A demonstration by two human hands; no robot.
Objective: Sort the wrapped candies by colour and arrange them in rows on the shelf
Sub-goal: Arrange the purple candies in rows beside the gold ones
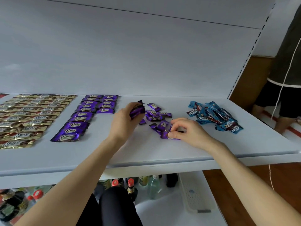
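White shelf (162, 152), candies sorted into colour groups across it. Gold candies (32, 115) lie far left in tight rows, running from the back wall toward the near edge. Just right of them are the purple rows (84, 115): two columns, the left column long and reaching nearer, the right column short and sitting only at the far end. A loose purple pile (154, 116) is mid-shelf, unsorted, with its wrappers at mixed angles. The blue pile (215, 116) is to the right, heaped and well apart from the purple.

The left hand (125, 119) sits between the purple rows and the loose purple pile, its fingers curled round a purple bunch (137, 110) of several wrappers gripped together. Whether that bunch touches the shelf cannot be told.

The right hand (189, 129) is at the near right edge of the loose purple pile, palm down and fingers bent. Its thumb and fingertips pinch a single purple candy (164, 134) that lies on the shelf surface. Both forearms reach in from the near side.

Below the shelf, bottles (130, 185) stand on a lower level, some red-capped. The person's dark-clad knee (117, 206) is in front of them. A second person (285, 79) stands at the far right beyond the shelf end, showing only dark clothing and legs.
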